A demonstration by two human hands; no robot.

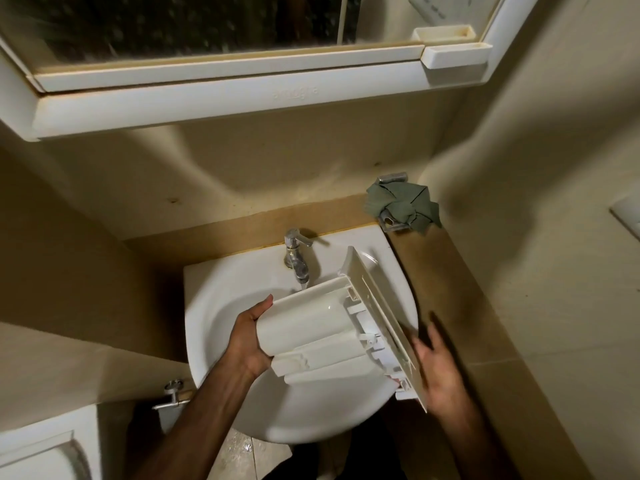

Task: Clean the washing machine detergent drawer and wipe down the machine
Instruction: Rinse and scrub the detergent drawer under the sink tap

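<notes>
The white plastic detergent drawer is held upside down over the white sink basin, its underside facing me and its front panel turned to the right. My left hand grips the drawer's rear end. My right hand is blurred and lies against the front panel at the lower right, fingers spread. The chrome tap stands just behind the drawer; I cannot tell whether water runs from it.
A green cloth hangs on a metal wall holder at the right above a brown ledge. A white mirror cabinet juts out overhead. A valve and a white toilet tank sit at lower left.
</notes>
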